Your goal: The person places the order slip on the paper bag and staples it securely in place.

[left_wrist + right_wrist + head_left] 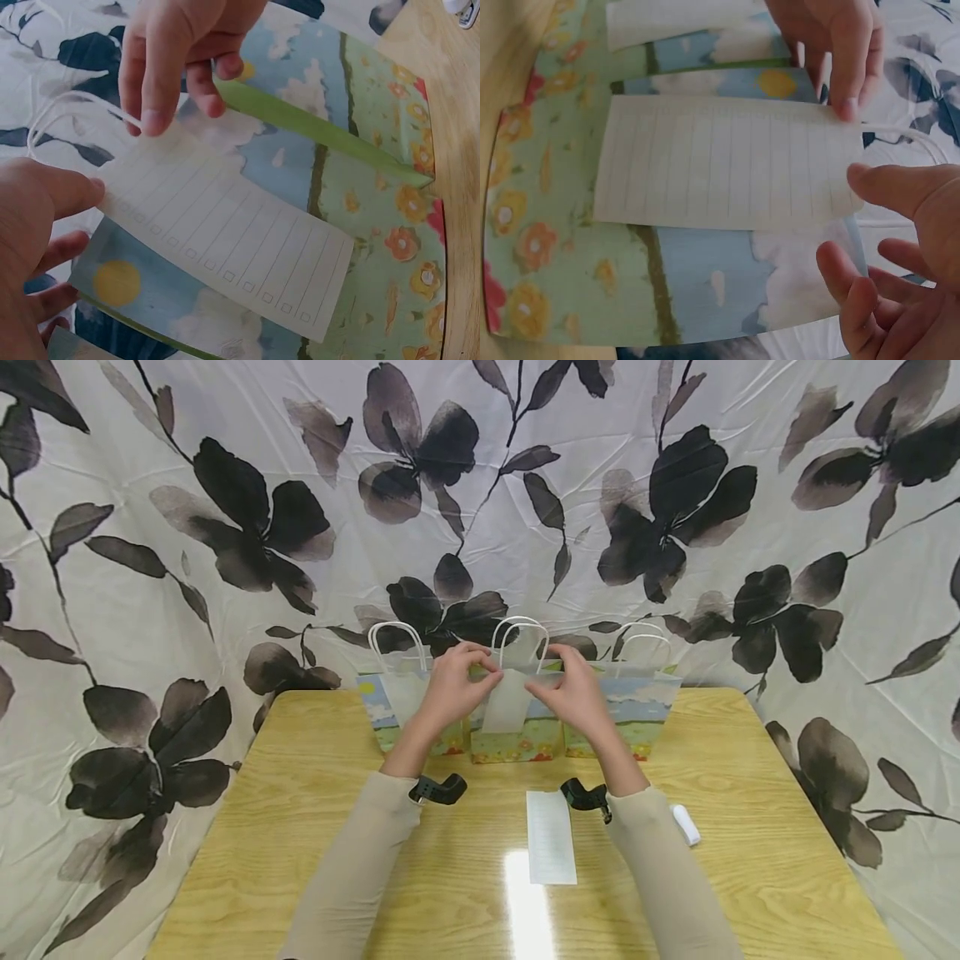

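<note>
A ruled paper slip with small checkboxes (232, 232) lies against the front of the middle paper gift bag (517, 747), below its white handles. My left hand (457, 685) has its thumb on the slip's upper left corner. The thumb of my right hand (573, 693) touches the upper right corner, and its other fingers are spread loosely away from the paper. In the right wrist view, the slip's lined face (727, 165) hangs down over the painted sky and meadow. The left gift bag (386, 727) also bears a white slip (405, 693).
A right gift bag (637, 718) with the same landscape print stands beside the middle one. Nearer me, another lined paper slip (551, 839) lies on the wooden table (247, 852). A small white object (685, 825) sits by my right sleeve. Behind the bags hangs a floral cloth (480, 527).
</note>
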The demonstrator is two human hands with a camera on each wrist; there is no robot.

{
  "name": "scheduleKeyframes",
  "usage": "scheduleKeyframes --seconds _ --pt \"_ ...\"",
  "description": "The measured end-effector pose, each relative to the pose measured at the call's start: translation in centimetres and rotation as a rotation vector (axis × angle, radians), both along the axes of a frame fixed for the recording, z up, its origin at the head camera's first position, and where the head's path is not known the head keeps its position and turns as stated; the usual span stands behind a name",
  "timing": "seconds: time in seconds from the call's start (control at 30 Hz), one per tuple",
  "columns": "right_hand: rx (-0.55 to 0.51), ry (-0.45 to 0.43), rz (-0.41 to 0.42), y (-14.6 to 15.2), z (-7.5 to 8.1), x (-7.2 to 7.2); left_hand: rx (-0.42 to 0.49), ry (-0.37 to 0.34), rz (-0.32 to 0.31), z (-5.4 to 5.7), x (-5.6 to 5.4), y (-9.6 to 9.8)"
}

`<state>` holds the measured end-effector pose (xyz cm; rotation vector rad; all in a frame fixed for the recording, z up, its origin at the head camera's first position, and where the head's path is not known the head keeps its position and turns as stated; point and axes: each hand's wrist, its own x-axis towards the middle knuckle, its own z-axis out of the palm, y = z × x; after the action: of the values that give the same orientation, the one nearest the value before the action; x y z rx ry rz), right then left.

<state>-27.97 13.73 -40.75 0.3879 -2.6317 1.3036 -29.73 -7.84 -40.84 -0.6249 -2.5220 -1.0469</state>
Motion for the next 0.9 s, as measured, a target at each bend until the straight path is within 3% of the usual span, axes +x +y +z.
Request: scheduleKeyframes --seconds 0.4,0.7,0.9 --pt "0.148 0.041 -0.057 -0.5 0.3 -1.1 0.008 -0.020 -0.008 0.1 0.0 -0.2" --pt "0.179 0.037 -0.052 -0.4 0.1 -1.4 -0.087 0.003 0.009 0.5 -0.2 -0.3" --pt "0.171 0.041 -0.052 -0.5 -0.3 -1.5 -0.151 0.003 0.035 0.2 -0.3 -0.2"
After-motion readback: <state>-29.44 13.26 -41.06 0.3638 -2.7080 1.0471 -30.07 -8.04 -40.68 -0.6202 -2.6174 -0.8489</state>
